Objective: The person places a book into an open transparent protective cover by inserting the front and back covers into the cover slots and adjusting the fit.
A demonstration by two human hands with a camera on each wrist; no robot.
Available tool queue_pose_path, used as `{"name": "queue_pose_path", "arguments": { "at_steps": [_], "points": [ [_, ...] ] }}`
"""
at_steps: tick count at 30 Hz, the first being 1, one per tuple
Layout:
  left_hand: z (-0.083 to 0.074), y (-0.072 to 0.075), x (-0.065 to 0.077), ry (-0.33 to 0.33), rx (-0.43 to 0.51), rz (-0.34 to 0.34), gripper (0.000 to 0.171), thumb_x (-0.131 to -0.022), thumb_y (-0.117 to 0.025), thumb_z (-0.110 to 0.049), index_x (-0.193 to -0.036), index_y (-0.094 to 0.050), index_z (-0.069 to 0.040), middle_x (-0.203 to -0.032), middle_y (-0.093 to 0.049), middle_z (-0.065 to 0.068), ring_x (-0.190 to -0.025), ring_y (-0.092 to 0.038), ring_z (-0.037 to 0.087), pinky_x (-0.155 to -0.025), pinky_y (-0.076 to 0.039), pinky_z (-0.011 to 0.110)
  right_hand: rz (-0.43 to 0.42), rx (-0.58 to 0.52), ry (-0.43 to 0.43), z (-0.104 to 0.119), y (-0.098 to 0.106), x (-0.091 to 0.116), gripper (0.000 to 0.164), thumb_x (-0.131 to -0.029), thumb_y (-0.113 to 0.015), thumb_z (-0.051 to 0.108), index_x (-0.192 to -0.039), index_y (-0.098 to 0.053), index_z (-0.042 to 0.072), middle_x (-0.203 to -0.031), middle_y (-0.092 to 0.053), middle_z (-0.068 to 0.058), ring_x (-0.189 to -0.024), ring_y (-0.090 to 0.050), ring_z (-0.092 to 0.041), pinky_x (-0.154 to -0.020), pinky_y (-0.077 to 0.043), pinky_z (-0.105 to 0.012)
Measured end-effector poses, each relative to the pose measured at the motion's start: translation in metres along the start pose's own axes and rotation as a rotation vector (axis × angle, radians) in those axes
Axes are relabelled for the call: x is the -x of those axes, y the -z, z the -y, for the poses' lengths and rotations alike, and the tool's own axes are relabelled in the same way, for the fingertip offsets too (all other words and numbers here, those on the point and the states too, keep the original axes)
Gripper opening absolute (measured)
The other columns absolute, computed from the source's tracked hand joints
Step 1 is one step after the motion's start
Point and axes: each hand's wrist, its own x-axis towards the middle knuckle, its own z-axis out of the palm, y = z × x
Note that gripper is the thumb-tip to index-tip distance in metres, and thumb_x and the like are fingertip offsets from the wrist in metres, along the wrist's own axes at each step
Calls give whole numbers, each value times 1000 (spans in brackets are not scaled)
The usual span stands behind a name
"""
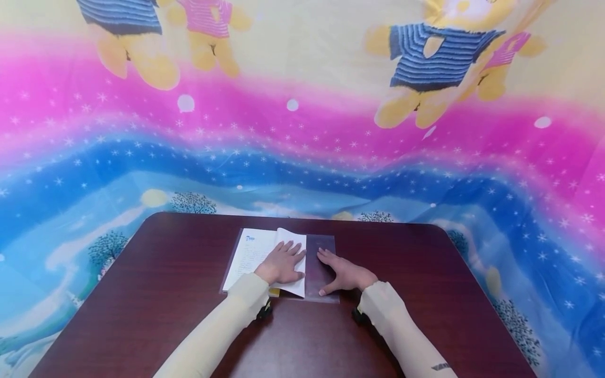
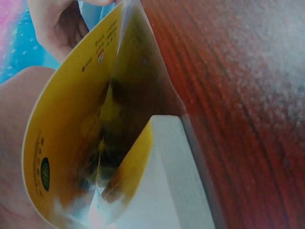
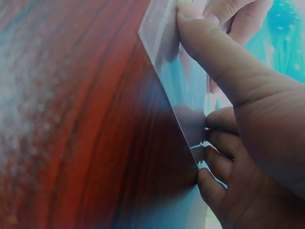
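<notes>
An open book (image 1: 246, 257) with white printed pages lies on the table, inside a clear plastic book cover (image 1: 315, 281) that extends past its right side. My left hand (image 1: 282, 264) rests on the right-hand page with its fingers spread. Just right of the pages, my right hand (image 1: 348, 274) touches the clear plastic with fingers and thumb spread apart. In the left wrist view a yellow book cover (image 2: 62, 129) with small print bows upward beside the thick white page block (image 2: 167, 157). The right wrist view has the thumb on the plastic sheet (image 3: 176, 86) and the other fingers along it.
The dark red-brown wooden table (image 1: 165, 294) has rounded far corners. Behind it and along its sides hangs a colourful cloth (image 1: 302, 131) printed with bears, snowflakes and trees.
</notes>
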Motion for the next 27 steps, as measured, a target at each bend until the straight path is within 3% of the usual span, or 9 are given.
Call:
{"name": "queue_pose_path", "arguments": {
  "at_steps": [14, 20, 27],
  "points": [
    [0, -1, 0, -33, 3, -25, 72, -99, -55, -52, -158, -39, -15, -167, -28, 8, -156, -21, 30, -127, -14, 47, -1, -2, 0, -1, 0, 0, 107, -80, -86, 43, -163, -25, 12, -171, -15, -8, -158, -13, -32, -122, -25, -55],
    [4, 1, 2, -38, 44, 34, 89, -89, -65, -58, -160, -34, -16, -169, -23, 7, -157, -17, 29, -127, -10, 45, 14, 18, 3, -1, 0, 1, 109, -79, -87, 44, -162, -25, 10, -171, -13, -9, -158, -10, -32, -122, -26, -54],
    [8, 4, 3, -47, 70, 60, 89, -88, -68, -56, -160, -34, -17, -170, -21, 7, -158, -15, 28, -127, -10, 45, 13, 15, 6, 0, 0, 1, 111, -77, -88, 43, -162, -25, 9, -171, -14, -10, -158, -11, -33, -122, -27, -54]
  ]
}}
